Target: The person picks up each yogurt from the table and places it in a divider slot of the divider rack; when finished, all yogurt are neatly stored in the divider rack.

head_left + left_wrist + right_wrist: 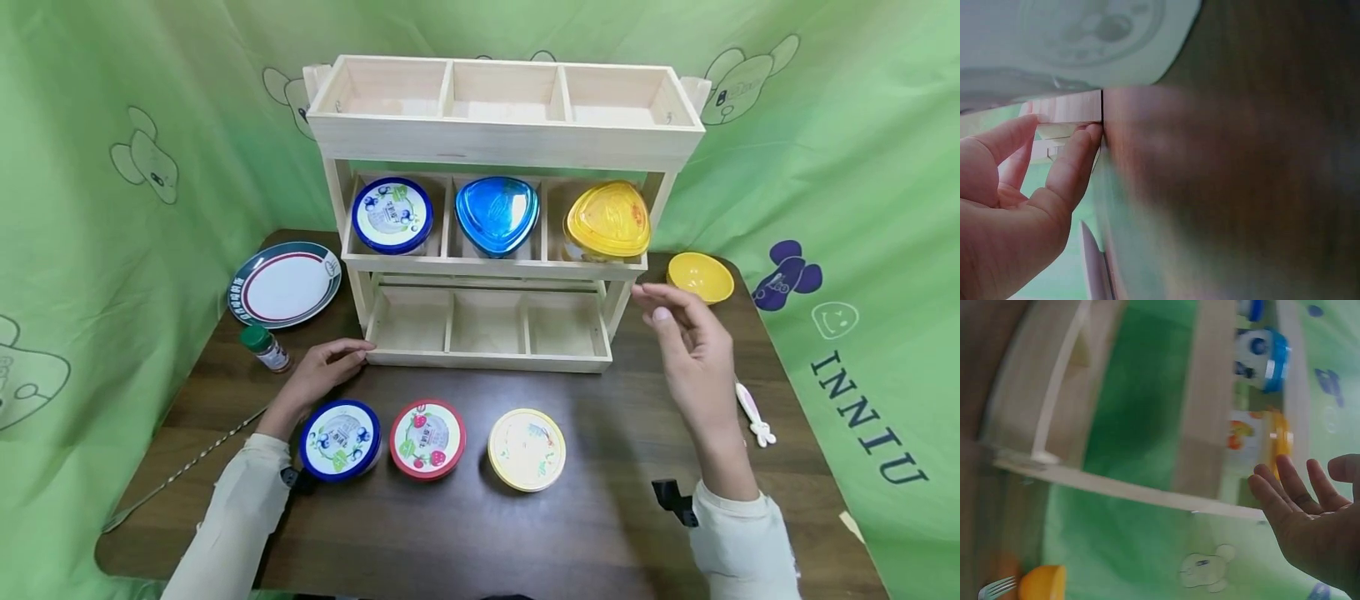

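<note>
A three-tier wooden shelf [495, 146] stands at the back of the table. My left hand [324, 377] holds the front left corner of its bottom tier; in the left wrist view, thumb and fingers are at the wood's edges. My right hand [692, 354] is raised beside the shelf's right side, holding nothing, fingers loosely bent. The middle tier has a blue-lidded jar [393, 215], a light-blue-lidded jar [497, 215] and a yellow-lidded jar [609, 220]. In front stand another blue-lidded jar [341, 440], a red-lidded jar [427, 439] and a pale-yellow-lidded jar [527, 449].
At the left lie an oval plate [285, 285] and a small green-capped bottle [266, 348]. A yellow bowl [701, 277] sits at the back right, with a fork [997, 588] near it. A white rabbit-shaped handle [755, 415] shows beside my right forearm. Green curtain surrounds the table.
</note>
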The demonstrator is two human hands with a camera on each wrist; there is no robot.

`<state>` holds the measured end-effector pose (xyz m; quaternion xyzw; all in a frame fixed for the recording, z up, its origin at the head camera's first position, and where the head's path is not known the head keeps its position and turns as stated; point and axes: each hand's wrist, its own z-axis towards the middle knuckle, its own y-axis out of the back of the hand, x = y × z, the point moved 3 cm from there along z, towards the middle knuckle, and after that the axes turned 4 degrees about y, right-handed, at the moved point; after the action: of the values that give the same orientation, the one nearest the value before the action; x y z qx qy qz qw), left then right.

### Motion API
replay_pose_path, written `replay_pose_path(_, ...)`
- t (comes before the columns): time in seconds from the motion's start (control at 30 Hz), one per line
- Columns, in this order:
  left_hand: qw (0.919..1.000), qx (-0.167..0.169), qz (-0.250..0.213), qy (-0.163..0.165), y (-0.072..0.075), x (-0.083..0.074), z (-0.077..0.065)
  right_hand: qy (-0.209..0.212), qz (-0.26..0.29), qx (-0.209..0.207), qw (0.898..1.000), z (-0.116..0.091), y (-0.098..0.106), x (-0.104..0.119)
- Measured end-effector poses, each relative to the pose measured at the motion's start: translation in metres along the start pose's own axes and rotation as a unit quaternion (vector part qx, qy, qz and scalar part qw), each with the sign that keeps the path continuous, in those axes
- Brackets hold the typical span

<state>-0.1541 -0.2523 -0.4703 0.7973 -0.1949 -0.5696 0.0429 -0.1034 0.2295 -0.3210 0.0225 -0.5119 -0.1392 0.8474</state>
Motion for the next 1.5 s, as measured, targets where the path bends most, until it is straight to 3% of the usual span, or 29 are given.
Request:
replay_pose_path(0.13, 1.0000, 0.002, -0.003, -0.001, 0.000, 0.000, 0.000, -0.026, -0.045, 0.016, 0.999, -0.015, 0.008, -0.015)
replay_pose_path(0.53, 1.0000, 0.004, -0.008, 0.000, -0.002, 0.000, -0.002, -0.101, -0.093, 0.061, 0.989, -0.073, 0.019, -0.044)
replay_pose_path(0.8, 0.9999, -0.001, 0.008, 0.006, 0.001, 0.000, -0.001, -0.148, -0.020, 0.088, 0.985, -0.108, -0.010, -0.055)
replay_pose_path(1.0, 1.0000, 0.002, 0.008, 0.002, 0.001, 0.002, -0.002, -0.199, 0.027, 0.095, 0.975, -0.124, -0.035, -0.056)
replay_pose_path(1.23, 1.0000, -0.005, 0.002, -0.004, 0.001, 0.001, -0.002, -0.196, 0.017, 0.156, 0.968, -0.138, -0.055, -0.057)
replay_pose_path(1.5, 1.0000, -0.002, 0.004, 0.003, -0.001, 0.000, -0.001, -0.185, 0.049, 0.169, 0.967, -0.148, -0.069, -0.059)
